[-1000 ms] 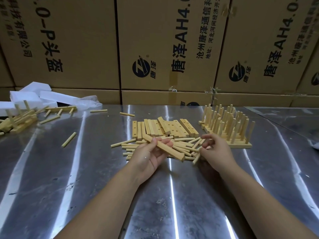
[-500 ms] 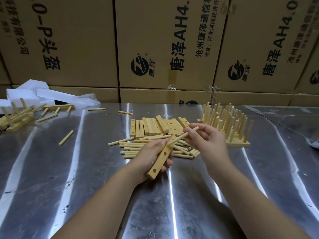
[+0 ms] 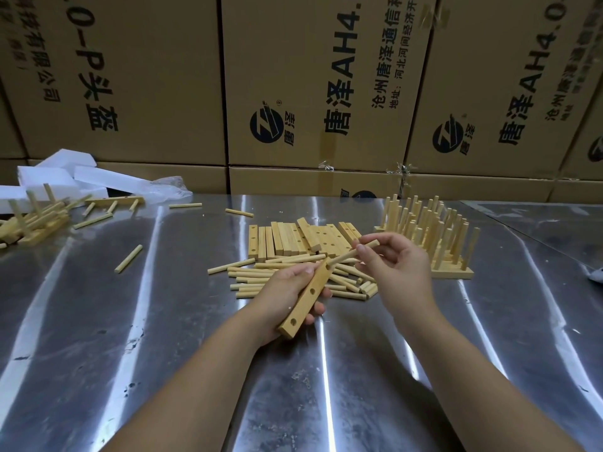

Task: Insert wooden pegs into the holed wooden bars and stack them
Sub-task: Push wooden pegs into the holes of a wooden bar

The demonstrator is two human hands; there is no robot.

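Peg (image 3: 345, 257) now at bar (image 3: 301, 308) (end hole)

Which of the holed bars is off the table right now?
The bar gripped by the left hand, held tilted with two empty holes showing. The other loose bars lie on the table behind the peg pile.

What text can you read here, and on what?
"-P头盔": left carton
"有限公司": left carton
"唐泽AH4.", cut off: middle carton
"沧州唐泽通信", cut off: middle carton
"地址:河北河间经济开", cut off: middle carton
"唐泽" by logo: middle carton
"唐泽AH4.0": right carton
Right carton's small print: blurred.
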